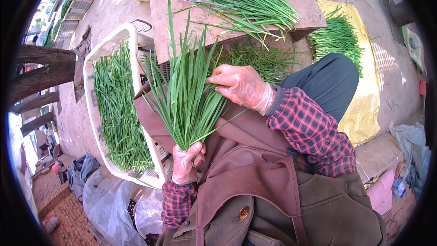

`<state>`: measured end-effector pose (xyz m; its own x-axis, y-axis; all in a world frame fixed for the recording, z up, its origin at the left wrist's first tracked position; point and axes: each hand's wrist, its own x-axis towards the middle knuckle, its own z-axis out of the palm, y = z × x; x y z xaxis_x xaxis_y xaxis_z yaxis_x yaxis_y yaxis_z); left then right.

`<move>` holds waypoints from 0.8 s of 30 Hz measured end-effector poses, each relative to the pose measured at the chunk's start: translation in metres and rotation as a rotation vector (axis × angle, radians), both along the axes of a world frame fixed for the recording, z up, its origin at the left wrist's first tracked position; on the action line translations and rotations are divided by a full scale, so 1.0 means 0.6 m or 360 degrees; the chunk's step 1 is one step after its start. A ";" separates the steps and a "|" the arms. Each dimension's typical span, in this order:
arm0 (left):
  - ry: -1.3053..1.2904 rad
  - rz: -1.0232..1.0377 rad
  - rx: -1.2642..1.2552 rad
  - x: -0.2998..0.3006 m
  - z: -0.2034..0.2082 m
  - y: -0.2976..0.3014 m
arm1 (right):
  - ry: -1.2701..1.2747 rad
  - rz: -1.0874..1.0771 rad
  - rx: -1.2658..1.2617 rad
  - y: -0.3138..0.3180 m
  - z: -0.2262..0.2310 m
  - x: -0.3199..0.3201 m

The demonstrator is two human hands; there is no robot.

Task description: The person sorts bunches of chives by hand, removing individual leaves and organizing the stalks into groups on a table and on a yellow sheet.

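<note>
A bunch of garlic chives (189,93) stands fanned out in front of me, its long flat green blades pointing away. My left hand (185,164), in a thin clear glove, is closed around the stem ends at the bottom of the bunch. At the bunch's right edge, my right hand (243,86), also gloved, has its fingers pinched together on the blades; the exact blades between the fingertips are partly hidden. A brown apron (241,139) covers my lap under the bunch.
A white plastic crate (93,125) full of chives stands left. Ahead, a low board (168,27) carries a chive pile (255,4), with loose trimmings (259,61) beneath. More chives (339,41) lie on a yellow sheet (364,105) at right. Plastic bags (111,205) lie lower left.
</note>
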<state>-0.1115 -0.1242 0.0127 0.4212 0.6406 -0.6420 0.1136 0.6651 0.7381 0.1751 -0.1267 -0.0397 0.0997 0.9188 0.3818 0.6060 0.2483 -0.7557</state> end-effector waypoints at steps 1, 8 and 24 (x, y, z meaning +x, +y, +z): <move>-0.0005 -0.0008 0.0004 0.000 0.000 0.000 | -0.0001 0.0021 0.0005 0.000 -0.002 0.000; 0.0026 -0.0042 -0.0004 0.003 0.002 0.003 | -0.0307 0.0157 0.0027 0.000 -0.007 0.002; 0.0553 -0.0244 0.0695 -0.022 0.076 0.101 | 0.1043 -0.0741 -0.0259 -0.026 0.009 0.081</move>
<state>-0.1247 -0.0638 0.0581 0.3415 0.8257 -0.4489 0.4695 0.2639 0.8426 0.2237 -0.1425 -0.0342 0.6409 0.7673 -0.0208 0.0430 -0.0629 -0.9971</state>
